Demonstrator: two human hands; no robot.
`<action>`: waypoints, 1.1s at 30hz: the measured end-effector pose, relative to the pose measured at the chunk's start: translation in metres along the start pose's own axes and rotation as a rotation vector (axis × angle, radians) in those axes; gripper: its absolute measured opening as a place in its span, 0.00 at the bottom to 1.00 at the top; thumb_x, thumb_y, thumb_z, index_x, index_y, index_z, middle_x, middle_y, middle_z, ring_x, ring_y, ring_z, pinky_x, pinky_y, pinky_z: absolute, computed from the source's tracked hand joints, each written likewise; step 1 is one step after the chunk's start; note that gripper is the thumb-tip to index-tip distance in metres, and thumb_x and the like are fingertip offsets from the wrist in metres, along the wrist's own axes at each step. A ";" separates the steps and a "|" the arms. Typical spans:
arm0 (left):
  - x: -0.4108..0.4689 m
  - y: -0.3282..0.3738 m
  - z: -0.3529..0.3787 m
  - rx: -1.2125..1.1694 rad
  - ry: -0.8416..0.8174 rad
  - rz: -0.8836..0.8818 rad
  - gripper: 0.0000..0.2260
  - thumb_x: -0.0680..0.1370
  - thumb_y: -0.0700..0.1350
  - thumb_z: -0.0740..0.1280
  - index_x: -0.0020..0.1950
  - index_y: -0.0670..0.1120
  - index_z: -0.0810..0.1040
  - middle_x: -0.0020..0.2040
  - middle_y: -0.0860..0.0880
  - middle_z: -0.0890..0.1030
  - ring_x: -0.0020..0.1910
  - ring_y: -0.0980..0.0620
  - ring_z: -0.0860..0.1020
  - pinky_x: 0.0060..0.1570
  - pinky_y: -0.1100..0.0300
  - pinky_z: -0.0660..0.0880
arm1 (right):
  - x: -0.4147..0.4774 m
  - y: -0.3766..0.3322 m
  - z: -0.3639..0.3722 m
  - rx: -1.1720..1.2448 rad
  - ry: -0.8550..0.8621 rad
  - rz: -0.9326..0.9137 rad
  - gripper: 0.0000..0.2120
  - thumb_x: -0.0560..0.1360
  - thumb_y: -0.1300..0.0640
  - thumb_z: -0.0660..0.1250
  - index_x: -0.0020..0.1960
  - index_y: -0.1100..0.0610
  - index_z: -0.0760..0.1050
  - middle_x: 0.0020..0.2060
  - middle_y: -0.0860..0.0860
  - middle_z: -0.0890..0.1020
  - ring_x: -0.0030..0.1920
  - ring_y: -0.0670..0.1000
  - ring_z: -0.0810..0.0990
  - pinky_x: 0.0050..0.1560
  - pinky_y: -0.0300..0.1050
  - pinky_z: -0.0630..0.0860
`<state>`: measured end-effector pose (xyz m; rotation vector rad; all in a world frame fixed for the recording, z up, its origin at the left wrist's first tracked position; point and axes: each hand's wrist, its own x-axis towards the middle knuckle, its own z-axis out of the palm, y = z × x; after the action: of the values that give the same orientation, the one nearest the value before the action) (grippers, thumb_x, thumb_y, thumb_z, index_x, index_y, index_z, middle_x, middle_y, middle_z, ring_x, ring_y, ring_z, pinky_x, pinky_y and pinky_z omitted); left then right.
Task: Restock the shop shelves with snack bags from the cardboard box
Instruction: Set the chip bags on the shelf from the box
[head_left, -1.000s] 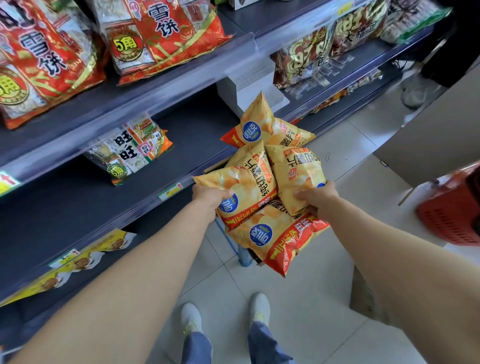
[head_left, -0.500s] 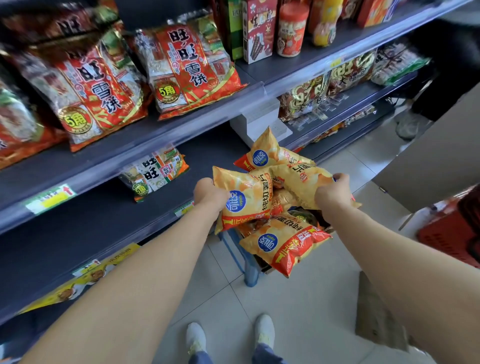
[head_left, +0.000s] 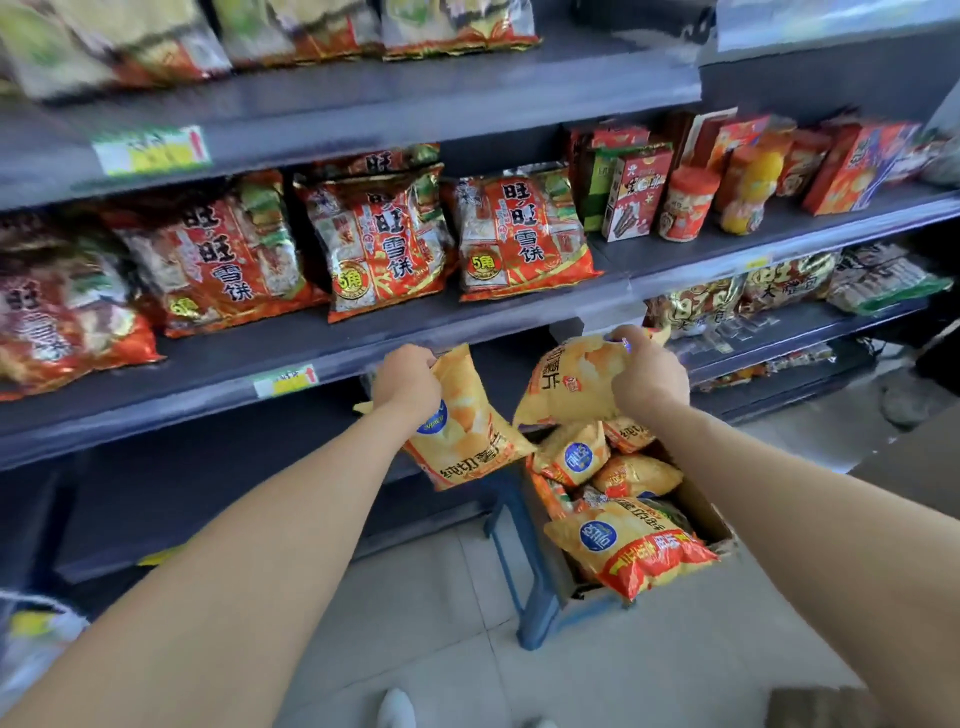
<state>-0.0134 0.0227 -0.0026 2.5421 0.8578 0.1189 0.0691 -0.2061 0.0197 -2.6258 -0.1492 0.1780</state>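
Note:
My left hand (head_left: 408, 382) grips the top edge of a yellow chip bag (head_left: 467, 436), which hangs in front of the lower shelf. My right hand (head_left: 647, 371) grips a second yellow chip bag (head_left: 569, 387) by its top, lifted just under the middle shelf's front edge (head_left: 467, 343). Below my right forearm stands the cardboard box (head_left: 714, 525) with several more yellow and red chip bags (head_left: 631, 545) in it. The box rests on a blue stool (head_left: 535, 597).
Red rice-cracker bags (head_left: 519, 234) line the middle shelf, with boxes and jars (head_left: 685, 205) to their right. The dark lower shelf (head_left: 208, 473) behind my left arm has bare room. More packets (head_left: 789, 283) lie on the right-hand shelves. Tiled floor (head_left: 441, 597) lies below.
Both hands have risen from the box, each carrying a chip bag up toward the shelves. My view has tilted upward, bringing the higher shelves into sight.

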 end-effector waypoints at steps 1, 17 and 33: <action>-0.001 -0.013 -0.008 0.012 0.019 -0.013 0.10 0.73 0.32 0.59 0.38 0.45 0.73 0.39 0.48 0.74 0.37 0.48 0.72 0.30 0.58 0.65 | 0.000 -0.012 0.001 -0.036 -0.005 -0.061 0.32 0.72 0.72 0.54 0.70 0.48 0.64 0.53 0.58 0.79 0.49 0.61 0.77 0.44 0.50 0.75; -0.028 -0.201 -0.055 0.206 0.051 -0.261 0.12 0.70 0.30 0.60 0.38 0.45 0.77 0.41 0.46 0.77 0.43 0.45 0.76 0.38 0.57 0.68 | -0.032 -0.159 0.141 -0.298 -0.273 -0.525 0.20 0.73 0.71 0.57 0.56 0.53 0.79 0.60 0.57 0.75 0.64 0.57 0.70 0.61 0.53 0.72; 0.011 -0.353 -0.033 0.113 -0.013 -0.355 0.16 0.76 0.32 0.55 0.55 0.45 0.78 0.57 0.45 0.77 0.54 0.44 0.75 0.42 0.56 0.68 | -0.041 -0.219 0.312 -0.053 -0.432 -0.292 0.14 0.74 0.69 0.61 0.44 0.52 0.78 0.56 0.56 0.74 0.43 0.53 0.74 0.41 0.42 0.69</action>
<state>-0.2081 0.2909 -0.1303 2.4418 1.3268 -0.0589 -0.0356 0.1269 -0.1393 -2.5419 -0.6858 0.6431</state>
